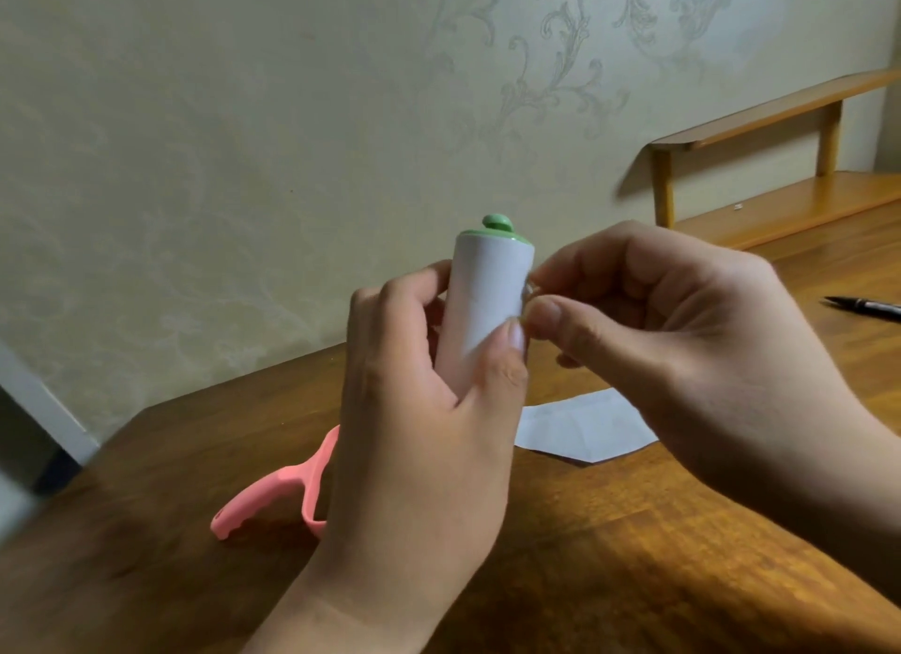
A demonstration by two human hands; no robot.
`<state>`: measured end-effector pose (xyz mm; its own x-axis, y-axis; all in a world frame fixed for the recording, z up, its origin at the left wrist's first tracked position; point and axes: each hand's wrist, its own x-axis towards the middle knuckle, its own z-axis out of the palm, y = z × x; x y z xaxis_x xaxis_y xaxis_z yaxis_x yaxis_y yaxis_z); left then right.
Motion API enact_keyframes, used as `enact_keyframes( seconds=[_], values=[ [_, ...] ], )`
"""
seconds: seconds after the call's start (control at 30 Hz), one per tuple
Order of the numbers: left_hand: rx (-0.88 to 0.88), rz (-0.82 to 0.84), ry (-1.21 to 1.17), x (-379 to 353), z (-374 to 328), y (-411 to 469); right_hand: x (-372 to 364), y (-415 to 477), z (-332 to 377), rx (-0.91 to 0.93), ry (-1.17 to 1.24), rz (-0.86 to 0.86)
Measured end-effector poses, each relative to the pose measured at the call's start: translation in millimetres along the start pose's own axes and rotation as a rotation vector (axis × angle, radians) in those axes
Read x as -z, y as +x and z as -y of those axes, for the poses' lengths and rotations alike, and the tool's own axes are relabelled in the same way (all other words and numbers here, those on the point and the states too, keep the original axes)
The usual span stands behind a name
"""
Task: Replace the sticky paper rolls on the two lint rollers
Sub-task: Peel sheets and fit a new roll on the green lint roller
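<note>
Wooden table fills the lower part of the head view, patterned wallpaper wall rising behind it, and a low wooden shelf stands at the far right edge against that wall. Centre stage, the left hand is wrapped around a white sticky paper roll, held upright above the table, fingers curled round its back and thumb pressed on the front. Green roller end cap pokes out on top. The right hand pinches narrowly at the roll's right edge, thumb and forefinger touching the paper. Behind the left wrist lies a pink lint roller handle on the table; a white sheet lies flat between the hands; a black pen far right
</note>
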<state>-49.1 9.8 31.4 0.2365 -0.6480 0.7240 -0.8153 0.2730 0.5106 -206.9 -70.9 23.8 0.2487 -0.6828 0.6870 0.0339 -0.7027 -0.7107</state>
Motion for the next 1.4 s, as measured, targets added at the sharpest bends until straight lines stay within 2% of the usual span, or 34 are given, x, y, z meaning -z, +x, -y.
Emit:
enact_keyframes(
  seconds=[0.1, 0.5, 0.63, 0.93, 1.2, 1.4],
  values=[
    [-0.029, -0.047, 0.032, -2.1, -0.8, -1.9, -1.0, 1.1, -1.0, -0.02, -0.011, -0.013],
    [-0.044, -0.043, 0.065, -5.5, 1.9, -7.5, -0.2, 3.5, -3.0, -0.08, 0.005, 0.06],
    [0.052, 0.01, -0.096, -5.4, 6.8, -7.3, -1.0, 2.1, -1.9, -0.028, -0.009, 0.046],
    [0.257, 0.128, -0.634, -11.2, 18.2, -5.4, -0.7, 0.6, 0.8, 0.008, 0.04, 0.032],
    [0.394, 0.183, -0.892, -15.1, 14.8, -2.9, 2.4, 1.2, -3.7, -0.024, 0.115, 0.056],
    [0.433, 0.193, -0.925, -12.2, 15.5, -0.6, 4.3, 2.4, -6.4, -0.057, 0.223, 0.057]
  ],
)
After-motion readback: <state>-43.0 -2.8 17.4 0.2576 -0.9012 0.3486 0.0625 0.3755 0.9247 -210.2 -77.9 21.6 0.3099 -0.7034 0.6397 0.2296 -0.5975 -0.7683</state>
